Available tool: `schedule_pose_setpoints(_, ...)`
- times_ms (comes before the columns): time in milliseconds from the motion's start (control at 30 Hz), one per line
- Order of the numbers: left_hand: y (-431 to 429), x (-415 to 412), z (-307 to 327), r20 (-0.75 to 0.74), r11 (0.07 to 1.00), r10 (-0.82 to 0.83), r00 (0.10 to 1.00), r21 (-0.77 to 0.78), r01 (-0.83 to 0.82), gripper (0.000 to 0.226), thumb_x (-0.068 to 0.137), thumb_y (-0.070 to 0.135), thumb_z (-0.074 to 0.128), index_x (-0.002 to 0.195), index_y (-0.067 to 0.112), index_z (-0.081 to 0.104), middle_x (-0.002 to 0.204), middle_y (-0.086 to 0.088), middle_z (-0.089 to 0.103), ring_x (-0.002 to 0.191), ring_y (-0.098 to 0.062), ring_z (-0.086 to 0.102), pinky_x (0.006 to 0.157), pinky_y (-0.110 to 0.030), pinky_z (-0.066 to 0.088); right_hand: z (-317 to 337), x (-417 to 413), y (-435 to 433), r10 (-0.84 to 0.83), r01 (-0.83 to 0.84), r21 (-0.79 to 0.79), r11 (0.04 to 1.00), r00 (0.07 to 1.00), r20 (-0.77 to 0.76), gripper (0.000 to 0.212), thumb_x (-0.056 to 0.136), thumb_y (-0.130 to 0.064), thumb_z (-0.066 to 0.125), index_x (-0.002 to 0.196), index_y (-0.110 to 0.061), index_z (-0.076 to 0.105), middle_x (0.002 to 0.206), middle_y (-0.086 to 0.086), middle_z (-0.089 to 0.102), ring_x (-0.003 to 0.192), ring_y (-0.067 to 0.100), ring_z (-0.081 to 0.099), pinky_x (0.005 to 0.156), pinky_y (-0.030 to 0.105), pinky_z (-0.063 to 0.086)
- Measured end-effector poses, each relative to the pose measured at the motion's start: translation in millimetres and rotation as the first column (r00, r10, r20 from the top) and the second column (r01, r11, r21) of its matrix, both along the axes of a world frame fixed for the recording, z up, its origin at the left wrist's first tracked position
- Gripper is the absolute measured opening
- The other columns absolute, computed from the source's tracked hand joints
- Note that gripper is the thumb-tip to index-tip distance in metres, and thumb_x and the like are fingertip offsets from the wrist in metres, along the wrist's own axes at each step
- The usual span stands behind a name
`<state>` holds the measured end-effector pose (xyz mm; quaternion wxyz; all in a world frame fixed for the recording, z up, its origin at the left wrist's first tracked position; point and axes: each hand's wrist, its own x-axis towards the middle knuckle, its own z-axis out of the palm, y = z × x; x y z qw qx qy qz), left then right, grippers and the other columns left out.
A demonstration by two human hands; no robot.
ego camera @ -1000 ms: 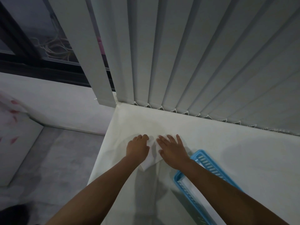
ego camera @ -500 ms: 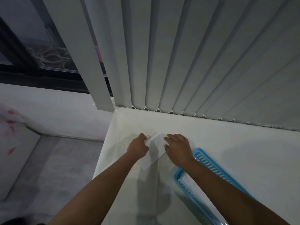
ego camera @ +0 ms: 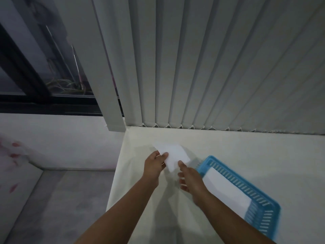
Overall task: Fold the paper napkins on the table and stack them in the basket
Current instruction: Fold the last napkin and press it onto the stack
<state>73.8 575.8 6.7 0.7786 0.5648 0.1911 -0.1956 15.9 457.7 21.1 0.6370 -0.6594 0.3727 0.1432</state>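
Note:
A folded white paper napkin (ego camera: 173, 152) is lifted a little off the white table (ego camera: 246, 152). My left hand (ego camera: 154, 164) pinches its left edge between thumb and fingers. Just below the napkin's right corner is my right hand (ego camera: 188, 176), fingers spread, its thumb close to the paper; whether it touches is unclear. To the right lies a blue slotted plastic basket (ego camera: 260, 196), with white folded napkins (ego camera: 226, 192) lying flat inside it.
Grey vertical blinds (ego camera: 211, 67) hang along the table's far edge. The table's left edge (ego camera: 116, 173) drops to a grey floor. A dark window frame (ego camera: 44, 101) is at the left.
Both hands lay flat on the napkin on the table; now the left hand has lifted it and the right hand has drawn back toward me with its fingers apart.

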Motion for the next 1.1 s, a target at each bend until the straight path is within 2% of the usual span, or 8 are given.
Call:
schedule_pose_setpoints(67,-2,-16,4,-0.009,0.998,0.024,1.0,-0.052,-0.024,0.015,0.09,0.008,0.061,0.102,0.005,0.069,0.104,-0.012,0.072,0.092,-0.024,0.067,0.089,-0.034,0.054,4,-3,4,-0.121,0.116,0.094,0.989,0.991,0.051,0.024,0.092,-0.039,0.058,0.091,-0.016,0.06,0.093,0.004,0.064,0.082,0.019,0.06,0.077,0.035,0.052)
schedule_pose_setpoints(200,-4,-26,1,-0.116,0.986,0.042,0.992,-0.153,-0.059,0.021,0.091,0.015,0.062,0.108,0.004,0.067,0.11,-0.013,0.071,0.101,-0.028,0.067,0.095,-0.038,0.052,7,-1,2,-0.108,0.115,-0.024,0.993,0.975,0.193,0.015,0.091,-0.017,0.059,0.097,-0.005,0.066,0.076,0.005,0.063,0.066,0.016,0.055,0.066,0.03,0.047)
schedule_pose_setpoints(367,-9,-20,2,-0.154,0.966,0.059,0.986,-0.241,-0.095,0.024,0.091,0.016,0.061,0.109,0.001,0.064,0.116,-0.016,0.068,0.107,-0.028,0.064,0.092,-0.035,0.052,7,-25,-13,-0.114,0.142,-0.126,0.982,0.972,0.208,0.021,0.088,-0.019,0.064,0.078,-0.001,0.059,0.065,0.006,0.057,0.058,0.014,0.051,0.062,0.029,0.046)
schedule_pose_setpoints(467,-27,-24,7,-0.141,0.962,0.027,0.99,-0.265,-0.064,0.024,0.092,0.015,0.06,0.112,0.002,0.063,0.114,-0.015,0.068,0.105,-0.026,0.064,0.092,-0.035,0.052,10,-41,-28,-0.258,0.245,0.083,0.966,0.936,0.237,0.021,0.088,-0.021,0.066,0.073,-0.007,0.06,0.066,0.003,0.057,0.061,0.013,0.05,0.064,0.027,0.047)
schedule_pose_setpoints(567,-52,-35,13,-0.132,0.959,-0.027,0.991,-0.282,-0.011,0.017,0.092,0.015,0.06,0.105,0.005,0.066,0.11,-0.013,0.07,0.103,-0.026,0.065,0.096,-0.039,0.051,12,-52,-36,-0.336,0.243,0.358,0.901,0.915,0.223,0.019,0.085,-0.021,0.07,0.101,-0.011,0.071,0.084,0.001,0.067,0.074,0.014,0.059,0.075,0.031,0.05)
schedule_pose_setpoints(633,-66,-40,14,-0.128,0.962,-0.034,0.991,-0.271,-0.002,0.018,0.092,0.016,0.06,0.105,0.006,0.066,0.106,-0.012,0.071,0.098,-0.025,0.066,0.095,-0.038,0.052,13,-58,-42,-0.364,0.261,0.378,0.888,0.902,0.233,0.026,0.084,-0.013,0.07,0.108,-0.005,0.068,0.086,0.005,0.066,0.075,0.015,0.059,0.071,0.028,0.049)
schedule_pose_setpoints(900,-87,-48,7,-0.074,0.987,-0.119,0.99,-0.116,0.11,0.011,0.089,0.019,0.065,0.091,0.009,0.068,0.096,-0.011,0.068,0.089,-0.022,0.063,0.091,-0.037,0.051,11,-84,-87,-0.387,0.386,0.056,0.921,0.887,0.253,0.009,0.082,-0.006,0.069,0.091,-0.007,0.069,0.084,0.014,0.071,0.062,0.014,0.058,0.065,0.025,0.051)
schedule_pose_setpoints(1100,-97,-56,5,0.057,0.934,-0.281,0.958,0.244,0.259,0.02,0.088,0.024,0.064,0.071,0.015,0.067,0.075,-0.006,0.063,0.07,-0.018,0.056,0.071,-0.027,0.047,8,-107,-121,-0.445,0.459,-0.01,0.888,0.866,0.227,0.005,0.081,-0.004,0.071,0.085,-0.004,0.068,0.067,0.009,0.061,0.06,0.016,0.053,0.062,0.025,0.05)
